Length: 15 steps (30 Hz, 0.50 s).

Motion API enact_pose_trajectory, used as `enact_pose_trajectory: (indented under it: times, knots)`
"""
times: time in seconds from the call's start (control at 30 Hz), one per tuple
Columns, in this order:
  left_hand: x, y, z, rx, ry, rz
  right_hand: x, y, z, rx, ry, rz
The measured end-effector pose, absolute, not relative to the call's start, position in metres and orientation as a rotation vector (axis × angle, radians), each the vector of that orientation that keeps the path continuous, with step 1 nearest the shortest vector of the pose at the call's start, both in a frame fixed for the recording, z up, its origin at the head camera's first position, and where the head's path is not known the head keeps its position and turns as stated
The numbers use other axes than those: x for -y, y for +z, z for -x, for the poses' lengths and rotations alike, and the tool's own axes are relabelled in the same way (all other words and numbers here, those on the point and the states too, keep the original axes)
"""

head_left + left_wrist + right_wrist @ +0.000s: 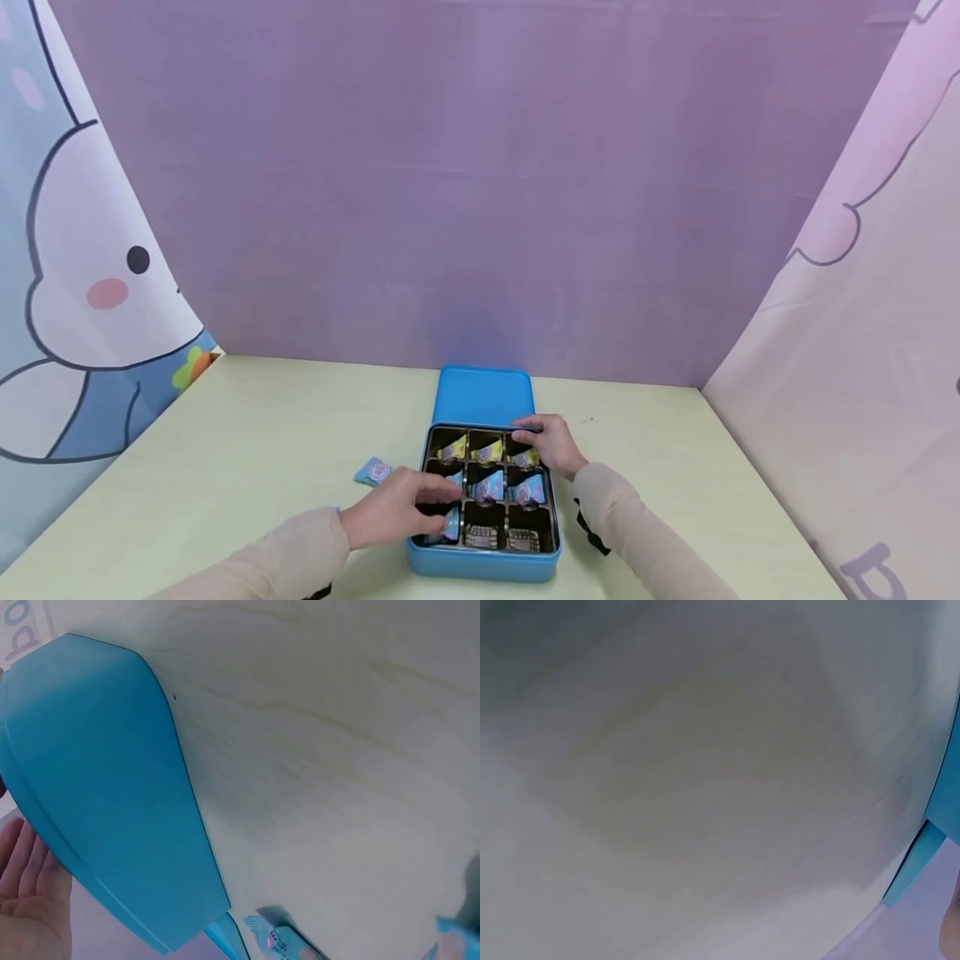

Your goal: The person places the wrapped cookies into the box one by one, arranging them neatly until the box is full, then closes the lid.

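Sweet packets fill most of the nine dark compartments of a blue tin (480,567) at the lower centre of the head view, its lid (482,396) lying flat just behind it on the pale green desk (247,433). At the tin's lower left corner the left hand (397,508) has its fingers curled around a blue packet (451,525), which stands tilted in the near-left compartment. The right hand (551,442) rests on the tin's upper right rim beside a yellow packet (527,457), fingers curved over the edge in what looks like a steadying hold. The two compartments to the right of the left hand appear bare, showing their ribbed floors. One spare packet (372,471) lies on the desk, left of the tin. To seat the held packet well, it would help to press it down squarely between the dividers while the right hand keeps the tin from sliding. Cartoon-printed curtains hang at both edges of the frame. The right wrist view is too blurred to add detail.
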<state>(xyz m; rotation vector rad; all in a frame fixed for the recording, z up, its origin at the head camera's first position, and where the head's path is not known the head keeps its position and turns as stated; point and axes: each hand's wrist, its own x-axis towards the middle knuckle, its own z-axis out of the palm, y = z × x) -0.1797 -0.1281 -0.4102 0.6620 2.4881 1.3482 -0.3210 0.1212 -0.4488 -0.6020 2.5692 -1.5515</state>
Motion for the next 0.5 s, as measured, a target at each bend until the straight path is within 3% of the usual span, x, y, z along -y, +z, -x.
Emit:
enact_pose_trajectory:
  times: [0.5]
  knots:
    - [0.1302,-0.4057,0.1825,-2.487,1.384,-0.687,-0.1217,-0.4485,0.3230,-2.590,-1.533,0.590]
